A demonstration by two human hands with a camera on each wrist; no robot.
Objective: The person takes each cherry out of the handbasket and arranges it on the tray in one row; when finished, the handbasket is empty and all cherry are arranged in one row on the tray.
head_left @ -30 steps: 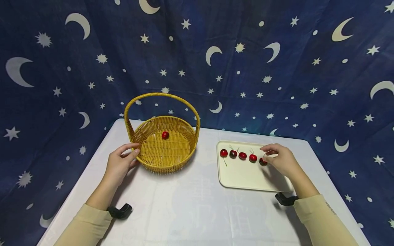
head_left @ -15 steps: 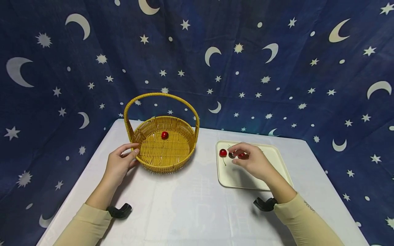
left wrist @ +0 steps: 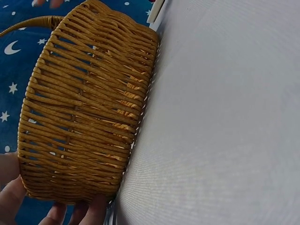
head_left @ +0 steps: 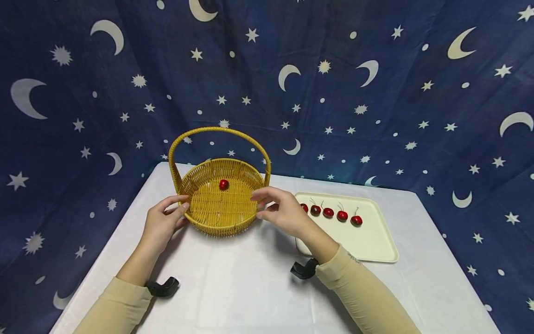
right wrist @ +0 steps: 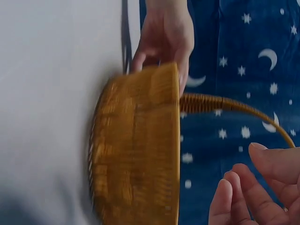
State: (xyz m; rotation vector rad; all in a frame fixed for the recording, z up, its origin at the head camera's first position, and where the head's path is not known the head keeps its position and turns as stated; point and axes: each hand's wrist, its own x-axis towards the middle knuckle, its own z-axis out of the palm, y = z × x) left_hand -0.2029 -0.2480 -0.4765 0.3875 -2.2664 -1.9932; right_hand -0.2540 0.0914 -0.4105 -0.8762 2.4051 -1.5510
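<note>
A yellow woven basket (head_left: 223,227) with a tall arched handle (head_left: 219,129) stands on the left side of the table, one red cherry (head_left: 223,184) lying inside it. My left hand (head_left: 163,220) holds the basket's left rim; in the left wrist view its fingers (left wrist: 96,211) lie against the woven side. Beside the right rim, my right hand (head_left: 282,211) hovers with fingers loosely bent and apart. The right wrist view shows nothing between those fingers (right wrist: 243,187). To the right, a cream tray (head_left: 367,248) carries a row of several cherries (head_left: 328,213), most with stems; the leftmost is partly hidden.
A white cloth (head_left: 233,287) covers the table. Behind it hangs a dark blue curtain (head_left: 258,69) with moons and stars. The right forearm (head_left: 323,243) passes over the tray's left front corner.
My right hand has swept left from the rightmost cherry, over the row, to the basket's right rim. The cherries remain on the tray. The left hand and basket stay put.
</note>
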